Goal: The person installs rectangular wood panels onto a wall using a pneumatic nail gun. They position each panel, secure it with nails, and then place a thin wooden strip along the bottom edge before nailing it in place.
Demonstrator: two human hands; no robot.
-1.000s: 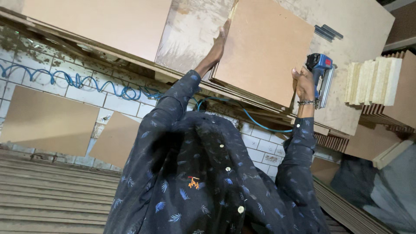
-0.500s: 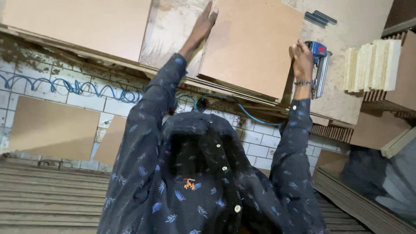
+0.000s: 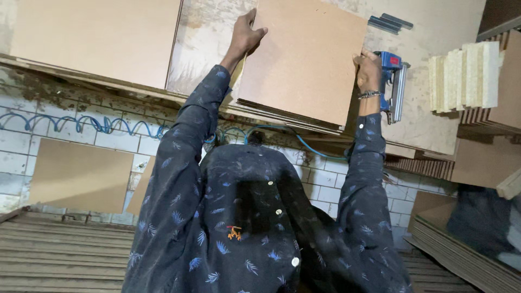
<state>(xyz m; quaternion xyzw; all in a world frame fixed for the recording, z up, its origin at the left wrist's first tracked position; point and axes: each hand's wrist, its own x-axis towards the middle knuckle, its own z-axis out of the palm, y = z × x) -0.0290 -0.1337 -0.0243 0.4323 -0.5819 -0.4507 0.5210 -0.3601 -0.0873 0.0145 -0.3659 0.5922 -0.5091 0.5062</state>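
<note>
While both arms stretch toward the top of the frame, the left hand (image 3: 245,37) clamps its fingers round the left edge of a brown fibreboard panel (image 3: 302,57), thumb on the face. Over at upper right, the right hand (image 3: 370,69) curls closed on the panel's right edge. That panel sits top centre, lying on a thin stack of like sheets (image 3: 287,111) on the worn workbench (image 3: 206,38).

No boxes or bins in sight; the nearest to one is the row of pale blocks (image 3: 464,75) at far right, standing side by side on edge.

Just beside the right hand lies a blue nail gun (image 3: 392,81), touching the bench, apart from the fingers. Its blue coiled hose (image 3: 81,123) runs along the tiled wall at left.

Against half a second back: the panel has slid up the frame, and both hands now sit higher on its edges.
</note>
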